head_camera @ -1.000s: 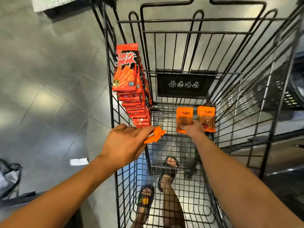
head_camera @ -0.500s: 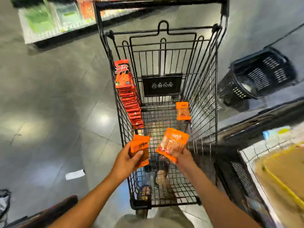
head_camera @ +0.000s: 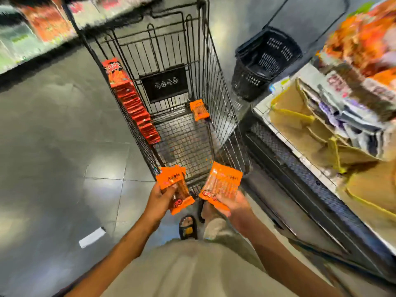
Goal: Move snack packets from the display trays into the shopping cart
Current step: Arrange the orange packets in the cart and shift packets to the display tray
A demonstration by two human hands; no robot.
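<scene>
The grey tiled floor (head_camera: 53, 136) fills the left of the view. On it stands the black wire shopping cart (head_camera: 217, 88), its length running away from the person. To the right is a shelf of display trays (head_camera: 295, 125) lined with yellow card; their contents are too blurred to read. A black plastic basket (head_camera: 263, 61) sits on the floor beyond the shelf, just right of the cart. Inside the cart, a row of red snack packets (head_camera: 132, 101) stands on edge along the left wall, and a single orange packet (head_camera: 199, 110) lies at the far right of the cart's bottom. At the cart's near end the left hand (head_camera: 159, 200) grips a small stack of orange packets (head_camera: 174, 187), thumb across the front and fingers curled behind. The right hand (head_camera: 233, 205) pinches another orange packet (head_camera: 220, 185) by its lower edge, holding it tilted up. Below the hands a sandalled foot (head_camera: 188, 228) shows, and a white paper slip (head_camera: 92, 237) lies on the tiles to the left.
</scene>
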